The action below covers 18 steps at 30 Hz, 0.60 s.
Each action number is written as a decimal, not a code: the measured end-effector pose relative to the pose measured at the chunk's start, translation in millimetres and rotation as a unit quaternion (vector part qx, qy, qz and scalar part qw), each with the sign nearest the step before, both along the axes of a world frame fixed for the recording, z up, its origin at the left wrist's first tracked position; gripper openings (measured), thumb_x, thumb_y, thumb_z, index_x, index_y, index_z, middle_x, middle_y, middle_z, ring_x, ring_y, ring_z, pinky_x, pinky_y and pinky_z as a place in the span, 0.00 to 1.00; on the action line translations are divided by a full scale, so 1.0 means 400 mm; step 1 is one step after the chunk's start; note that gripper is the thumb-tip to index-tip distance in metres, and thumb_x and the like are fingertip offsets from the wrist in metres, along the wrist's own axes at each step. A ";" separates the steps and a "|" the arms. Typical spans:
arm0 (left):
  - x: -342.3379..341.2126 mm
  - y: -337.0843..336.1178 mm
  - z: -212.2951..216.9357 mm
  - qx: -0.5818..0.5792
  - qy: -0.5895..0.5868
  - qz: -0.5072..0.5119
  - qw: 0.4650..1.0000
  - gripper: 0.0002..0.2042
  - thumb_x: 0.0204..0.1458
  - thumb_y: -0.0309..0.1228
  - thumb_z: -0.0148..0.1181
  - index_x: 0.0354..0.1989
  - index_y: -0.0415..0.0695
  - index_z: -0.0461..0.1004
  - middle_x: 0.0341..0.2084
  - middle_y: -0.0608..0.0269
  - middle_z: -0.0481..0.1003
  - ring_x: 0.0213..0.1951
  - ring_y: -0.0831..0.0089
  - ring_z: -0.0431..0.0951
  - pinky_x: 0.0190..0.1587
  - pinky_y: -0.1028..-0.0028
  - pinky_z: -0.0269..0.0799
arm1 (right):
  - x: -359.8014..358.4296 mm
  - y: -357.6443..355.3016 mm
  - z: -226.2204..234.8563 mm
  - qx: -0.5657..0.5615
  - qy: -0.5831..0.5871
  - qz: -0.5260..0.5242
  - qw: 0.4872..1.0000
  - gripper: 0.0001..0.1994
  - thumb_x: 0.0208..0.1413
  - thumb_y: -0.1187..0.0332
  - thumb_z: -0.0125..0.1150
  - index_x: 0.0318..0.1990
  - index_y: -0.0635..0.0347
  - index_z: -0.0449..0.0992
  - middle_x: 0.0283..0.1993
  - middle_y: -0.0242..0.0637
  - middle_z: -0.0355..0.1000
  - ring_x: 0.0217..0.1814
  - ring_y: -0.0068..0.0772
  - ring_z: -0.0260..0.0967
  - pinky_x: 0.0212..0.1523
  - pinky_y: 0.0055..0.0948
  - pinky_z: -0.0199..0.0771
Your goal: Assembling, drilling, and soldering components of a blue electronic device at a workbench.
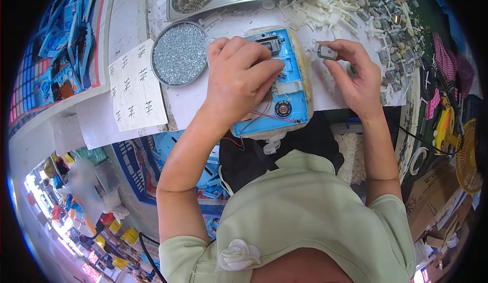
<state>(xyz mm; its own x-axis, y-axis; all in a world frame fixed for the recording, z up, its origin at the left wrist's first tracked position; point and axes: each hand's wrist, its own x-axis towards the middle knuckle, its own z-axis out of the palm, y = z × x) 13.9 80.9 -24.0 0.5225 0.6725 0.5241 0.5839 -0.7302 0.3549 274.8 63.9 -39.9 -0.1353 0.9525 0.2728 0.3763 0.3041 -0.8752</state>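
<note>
Two hands work at a shallow blue plastic casing [298, 102], centre of the frame. Nearest us, thin red wires [264, 114] and a round black speaker [283, 108] lie in its lower half; we would keep those wires unpinched. Our left hand [244, 72] curls over the casing's upper left, fingers bunched; whether they grip anything, we cannot tell. Our right hand [358, 77] pinches a small grey boxy component [327, 52], apart from the casing's right edge; we should check which way it faces before seating it. Farther off, upper right, similar loose grey components [398, 54] lie heaped.
</note>
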 end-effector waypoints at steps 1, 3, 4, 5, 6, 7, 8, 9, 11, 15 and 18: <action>-0.010 -0.003 0.003 -0.006 -0.010 -0.009 1.000 0.12 0.39 0.25 0.73 0.35 0.50 0.83 0.30 0.69 0.75 0.36 0.67 0.75 0.45 0.66 0.63 | -0.006 0.000 0.000 -0.002 0.000 0.004 1.000 0.16 0.54 0.77 0.67 0.51 0.66 0.77 0.49 0.40 0.79 0.43 0.32 0.78 0.48 0.28 0.78; -0.036 -0.015 0.000 -0.023 -0.042 -0.011 0.999 0.12 0.38 0.25 0.73 0.34 0.50 0.84 0.30 0.70 0.77 0.35 0.68 0.76 0.44 0.67 0.64 | -0.016 -0.002 -0.005 0.003 0.002 0.018 1.000 0.16 0.52 0.77 0.68 0.50 0.64 0.78 0.48 0.40 0.79 0.46 0.35 0.76 0.49 0.30 0.77; -0.053 -0.026 -0.010 -0.033 -0.063 -0.005 0.997 0.12 0.37 0.25 0.73 0.33 0.50 0.84 0.30 0.70 0.78 0.35 0.69 0.76 0.44 0.67 0.64 | -0.022 0.000 -0.005 0.008 0.004 0.025 1.000 0.16 0.51 0.77 0.68 0.49 0.63 0.79 0.48 0.39 0.79 0.47 0.36 0.76 0.50 0.31 0.76; -0.068 -0.037 -0.018 -0.044 -0.083 0.001 0.996 0.12 0.37 0.25 0.73 0.33 0.51 0.83 0.31 0.71 0.78 0.35 0.69 0.77 0.44 0.68 0.64 | -0.030 0.004 -0.002 0.028 -0.015 0.046 0.998 0.16 0.50 0.76 0.69 0.48 0.62 0.79 0.48 0.38 0.79 0.49 0.38 0.74 0.51 0.32 0.75; -0.081 -0.049 -0.022 -0.052 -0.097 0.022 0.994 0.12 0.37 0.24 0.73 0.33 0.50 0.84 0.31 0.70 0.79 0.34 0.69 0.77 0.43 0.68 0.65 | -0.039 0.011 0.004 0.048 -0.034 0.067 0.996 0.16 0.48 0.75 0.70 0.47 0.60 0.80 0.48 0.38 0.79 0.50 0.39 0.72 0.52 0.34 0.73; -0.092 -0.060 -0.028 -0.060 -0.114 0.041 0.991 0.12 0.37 0.23 0.73 0.33 0.49 0.84 0.30 0.69 0.79 0.34 0.69 0.77 0.42 0.69 0.65 | -0.047 0.017 0.007 0.068 -0.056 0.088 0.992 0.16 0.47 0.74 0.71 0.47 0.59 0.80 0.49 0.37 0.79 0.52 0.40 0.71 0.54 0.35 0.72; -0.099 -0.070 -0.034 -0.068 -0.131 0.061 0.987 0.12 0.37 0.22 0.73 0.33 0.48 0.84 0.30 0.69 0.80 0.33 0.69 0.77 0.42 0.69 0.66 | -0.056 0.022 0.006 0.080 -0.069 0.090 0.990 0.16 0.46 0.73 0.71 0.46 0.58 0.80 0.49 0.36 0.78 0.53 0.41 0.69 0.55 0.36 0.70; -0.102 -0.077 -0.039 -0.076 -0.149 0.074 0.983 0.11 0.39 0.21 0.73 0.33 0.47 0.84 0.30 0.67 0.80 0.33 0.69 0.77 0.42 0.69 0.66 | -0.066 0.026 0.004 0.092 -0.081 0.091 0.988 0.16 0.45 0.72 0.72 0.45 0.57 0.81 0.49 0.35 0.77 0.54 0.42 0.67 0.55 0.36 0.69; -0.107 -0.087 -0.048 -0.078 -0.158 0.089 0.980 0.11 0.39 0.21 0.73 0.33 0.47 0.84 0.30 0.67 0.80 0.33 0.69 0.77 0.42 0.69 0.66 | -0.077 0.032 0.005 0.097 -0.104 0.097 0.985 0.16 0.45 0.71 0.72 0.44 0.55 0.81 0.49 0.34 0.76 0.54 0.42 0.65 0.56 0.37 0.66; -0.107 -0.091 -0.053 -0.069 -0.169 0.094 0.979 0.11 0.40 0.21 0.72 0.33 0.47 0.84 0.29 0.67 0.80 0.33 0.68 0.77 0.42 0.69 0.67 | -0.090 0.045 0.018 0.066 -0.144 0.105 0.982 0.14 0.44 0.71 0.72 0.42 0.54 0.82 0.48 0.34 0.73 0.53 0.43 0.64 0.57 0.38 0.65; -0.114 -0.096 -0.049 -0.054 -0.154 0.084 0.983 0.11 0.41 0.18 0.72 0.35 0.41 0.84 0.31 0.61 0.80 0.34 0.66 0.77 0.38 0.71 0.70 | -0.096 0.052 0.029 0.031 -0.168 0.117 0.978 0.14 0.44 0.71 0.72 0.41 0.55 0.82 0.46 0.35 0.72 0.53 0.42 0.63 0.56 0.38 0.65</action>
